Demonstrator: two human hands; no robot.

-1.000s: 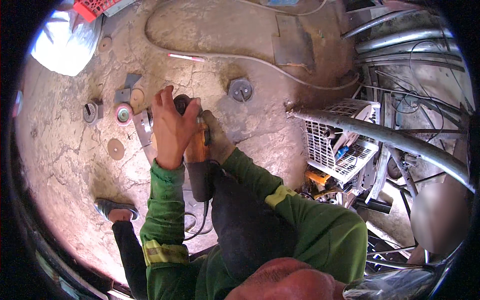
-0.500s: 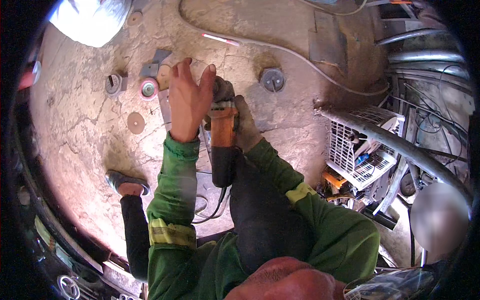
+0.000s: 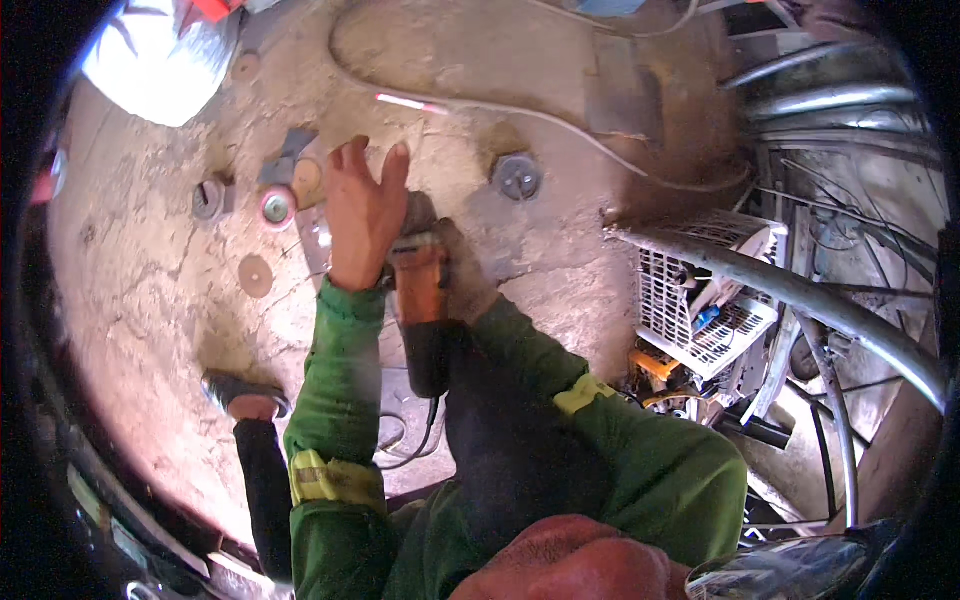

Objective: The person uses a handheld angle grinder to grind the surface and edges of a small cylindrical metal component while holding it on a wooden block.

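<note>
An orange and black angle grinder lies along my dark-clad thigh, its grey head pointing away from me and its cable trailing back. My right hand, shaded and slightly blurred, grips the tool from its right side near the head. Just left of the grinder head is my left hand, open, with its back up, fingers bent at the tips and thumb apart. Whether its palm touches the grinder is hidden. Close by on the floor are a pink-rimmed disc, a tan disc and a brown disc.
A round dark metal piece lies on the floor ahead, with a long hose curving beyond it. On the right stand a white plastic crate and a slanting metal pipe. A white sack is at the far left.
The view has shifted, so the floor things sit a little lower and further left. My left hand and the grinder stay together, with the right hand still on the tool.
</note>
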